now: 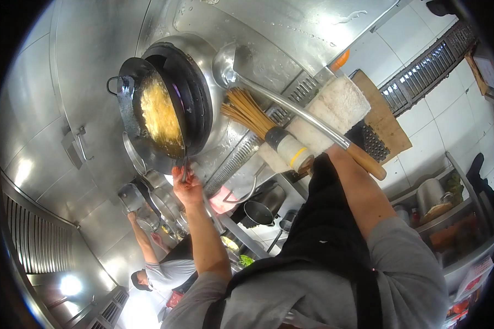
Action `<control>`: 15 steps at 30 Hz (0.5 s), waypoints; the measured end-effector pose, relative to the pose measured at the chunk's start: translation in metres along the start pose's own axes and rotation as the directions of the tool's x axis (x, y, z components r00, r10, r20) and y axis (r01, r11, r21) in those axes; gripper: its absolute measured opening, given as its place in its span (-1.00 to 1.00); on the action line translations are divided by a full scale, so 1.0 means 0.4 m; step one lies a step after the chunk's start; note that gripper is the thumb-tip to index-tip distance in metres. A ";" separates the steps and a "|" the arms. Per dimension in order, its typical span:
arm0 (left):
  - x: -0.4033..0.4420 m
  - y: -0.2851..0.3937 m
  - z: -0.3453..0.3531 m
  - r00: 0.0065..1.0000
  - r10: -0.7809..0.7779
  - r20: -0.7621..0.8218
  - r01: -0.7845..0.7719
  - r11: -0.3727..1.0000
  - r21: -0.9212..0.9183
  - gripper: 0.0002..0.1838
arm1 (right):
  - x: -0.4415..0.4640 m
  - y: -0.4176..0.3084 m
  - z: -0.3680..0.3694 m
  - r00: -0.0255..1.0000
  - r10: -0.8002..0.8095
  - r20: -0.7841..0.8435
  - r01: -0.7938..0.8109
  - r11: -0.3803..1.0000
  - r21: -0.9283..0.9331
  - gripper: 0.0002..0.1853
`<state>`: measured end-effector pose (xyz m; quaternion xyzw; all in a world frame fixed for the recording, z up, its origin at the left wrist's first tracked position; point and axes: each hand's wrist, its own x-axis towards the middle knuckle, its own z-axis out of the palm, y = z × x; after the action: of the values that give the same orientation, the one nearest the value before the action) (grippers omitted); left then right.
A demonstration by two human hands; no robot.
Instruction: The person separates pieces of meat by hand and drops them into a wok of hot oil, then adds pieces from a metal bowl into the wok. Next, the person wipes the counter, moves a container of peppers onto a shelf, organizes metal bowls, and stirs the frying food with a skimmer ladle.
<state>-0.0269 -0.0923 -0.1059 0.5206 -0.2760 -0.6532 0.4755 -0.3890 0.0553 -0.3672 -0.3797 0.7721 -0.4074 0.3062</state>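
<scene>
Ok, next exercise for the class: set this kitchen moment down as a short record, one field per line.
Place: kitchen with steel surfaces and white tiles
Wok: tilted, yellow food inside
Left grip: closed on the wok at its edge
Right grip: cannot be made out; only the right forearm shows
Ladle: long handle with wooden end, passing across a pale towel
Brush: bundled thin sticks, beside the ladle
Co-worker: farther off, one arm extended

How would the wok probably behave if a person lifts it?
The wok may feel heavy: its bowl is broad and holds yellow food. It might tip, since the left hand holds one side only. The food could slide, given the tilt.
</scene>
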 end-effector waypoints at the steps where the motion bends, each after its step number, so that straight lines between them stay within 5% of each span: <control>1: -0.001 -0.001 0.001 1.000 0.006 -0.013 -0.006 1.000 -0.002 -0.56 | -0.001 -0.001 0.001 1.000 0.000 -0.002 0.000 1.000 -0.001 -0.69; 15: -0.002 0.005 0.004 1.000 0.005 0.023 -0.004 0.999 -0.045 -0.62 | -0.010 -0.001 0.000 1.000 0.000 0.007 0.000 1.000 0.008 -0.69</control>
<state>-0.0279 -0.0925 -0.1034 0.5016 -0.2679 -0.6641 0.4854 -0.3868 0.0585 -0.3662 -0.3798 0.7696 -0.4090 0.3103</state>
